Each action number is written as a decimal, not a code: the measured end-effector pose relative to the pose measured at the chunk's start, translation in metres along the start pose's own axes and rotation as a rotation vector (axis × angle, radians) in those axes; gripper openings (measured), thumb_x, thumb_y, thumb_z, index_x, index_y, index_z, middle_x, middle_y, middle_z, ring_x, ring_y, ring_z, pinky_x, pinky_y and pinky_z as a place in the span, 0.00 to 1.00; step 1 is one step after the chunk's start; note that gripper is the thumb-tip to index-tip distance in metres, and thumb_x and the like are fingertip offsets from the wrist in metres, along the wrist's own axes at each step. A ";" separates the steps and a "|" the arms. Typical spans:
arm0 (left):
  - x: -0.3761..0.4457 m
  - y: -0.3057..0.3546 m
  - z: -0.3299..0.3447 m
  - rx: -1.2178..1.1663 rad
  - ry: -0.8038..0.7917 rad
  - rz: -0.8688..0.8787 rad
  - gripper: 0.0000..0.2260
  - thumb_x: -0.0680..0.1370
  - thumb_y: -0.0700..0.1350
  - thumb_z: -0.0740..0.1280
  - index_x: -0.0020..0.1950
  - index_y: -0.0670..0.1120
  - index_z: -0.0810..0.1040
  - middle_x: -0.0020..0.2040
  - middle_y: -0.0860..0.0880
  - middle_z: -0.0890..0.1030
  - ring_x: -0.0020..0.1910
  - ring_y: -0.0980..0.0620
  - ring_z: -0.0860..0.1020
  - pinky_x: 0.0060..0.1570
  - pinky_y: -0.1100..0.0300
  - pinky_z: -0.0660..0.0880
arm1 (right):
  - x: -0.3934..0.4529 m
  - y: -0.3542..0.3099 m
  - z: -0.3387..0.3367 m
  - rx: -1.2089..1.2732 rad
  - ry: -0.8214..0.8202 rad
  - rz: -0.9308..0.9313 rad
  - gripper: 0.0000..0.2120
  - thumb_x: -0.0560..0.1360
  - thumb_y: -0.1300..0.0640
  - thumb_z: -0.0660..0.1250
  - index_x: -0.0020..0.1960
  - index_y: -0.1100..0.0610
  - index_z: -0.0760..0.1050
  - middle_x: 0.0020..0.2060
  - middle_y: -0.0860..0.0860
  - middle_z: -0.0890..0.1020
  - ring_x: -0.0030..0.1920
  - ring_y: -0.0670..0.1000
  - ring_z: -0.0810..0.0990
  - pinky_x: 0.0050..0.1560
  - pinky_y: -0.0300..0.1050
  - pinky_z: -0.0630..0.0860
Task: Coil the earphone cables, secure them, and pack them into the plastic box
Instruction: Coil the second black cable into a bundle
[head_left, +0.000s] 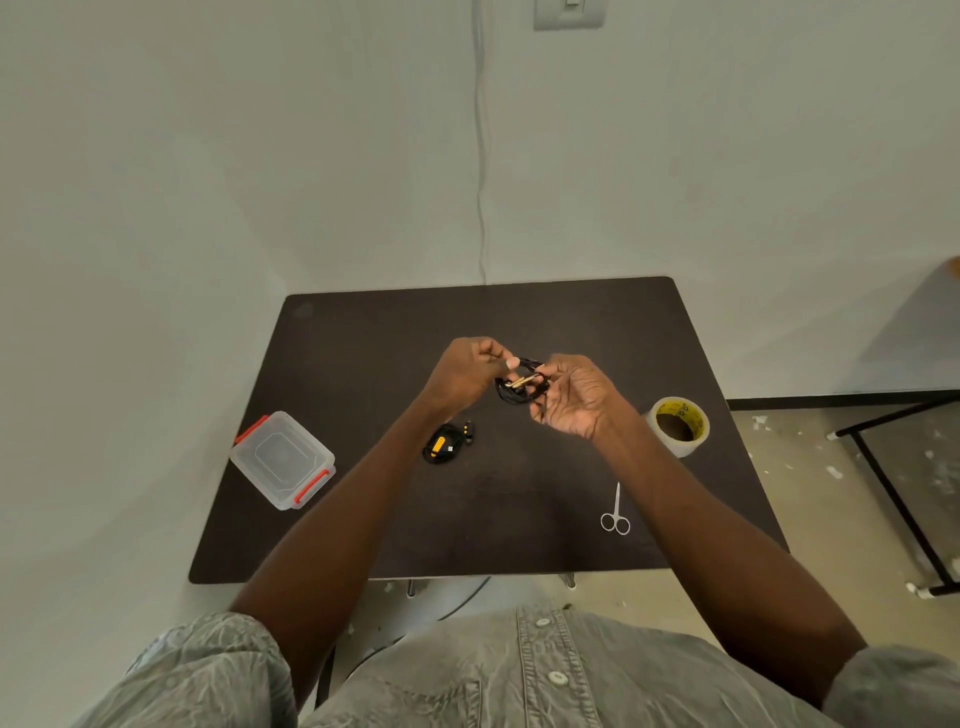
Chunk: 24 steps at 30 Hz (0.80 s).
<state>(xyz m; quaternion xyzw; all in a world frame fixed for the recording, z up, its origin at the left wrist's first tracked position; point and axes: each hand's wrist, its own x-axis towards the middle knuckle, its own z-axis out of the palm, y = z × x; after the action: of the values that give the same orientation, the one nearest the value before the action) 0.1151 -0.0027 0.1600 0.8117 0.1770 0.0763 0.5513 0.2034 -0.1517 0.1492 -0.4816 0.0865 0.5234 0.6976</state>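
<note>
Above the middle of the dark table (545, 499), both hands hold a coiled black earphone cable (522, 388) with a gold plug. My left hand (467, 371) pinches the coil from the left with thumb and fingers. My right hand (574, 397) grips it from the right, fingers curled round the loops. A second black earphone bundle (448, 443) with a yellow part lies on the table below the hands. The clear plastic box (283, 460) with red latches sits lid-on at the left edge.
A roll of clear tape (680, 426) with a yellow core stands on the table at the right. Small silver scissors (616, 512) lie near the front right. A wall runs behind the table; a black metal frame stands on the floor to the right.
</note>
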 end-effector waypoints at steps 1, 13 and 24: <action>0.000 -0.001 0.002 0.036 0.012 0.020 0.05 0.76 0.46 0.70 0.45 0.45 0.82 0.39 0.51 0.84 0.38 0.59 0.81 0.41 0.67 0.75 | 0.002 0.001 -0.002 0.016 -0.008 -0.016 0.06 0.65 0.61 0.64 0.42 0.58 0.73 0.34 0.53 0.79 0.34 0.49 0.75 0.36 0.42 0.68; -0.002 -0.010 0.015 -0.135 0.080 0.032 0.04 0.77 0.42 0.69 0.45 0.42 0.81 0.36 0.46 0.84 0.34 0.54 0.80 0.37 0.65 0.74 | -0.004 0.000 -0.026 -0.128 -0.141 -0.177 0.12 0.70 0.68 0.62 0.51 0.61 0.78 0.36 0.54 0.81 0.39 0.50 0.79 0.38 0.42 0.74; 0.009 -0.035 0.028 -0.401 0.064 -0.333 0.04 0.77 0.38 0.68 0.50 0.38 0.78 0.38 0.43 0.84 0.33 0.52 0.83 0.33 0.58 0.78 | 0.016 0.000 -0.056 -0.832 0.029 -0.338 0.11 0.78 0.68 0.62 0.57 0.67 0.79 0.40 0.58 0.83 0.37 0.49 0.78 0.36 0.38 0.70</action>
<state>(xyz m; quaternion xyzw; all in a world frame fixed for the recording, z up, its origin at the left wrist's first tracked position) 0.1253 -0.0125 0.1159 0.6432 0.3067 0.0437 0.7002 0.2313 -0.1840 0.1104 -0.7358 -0.2018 0.3854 0.5189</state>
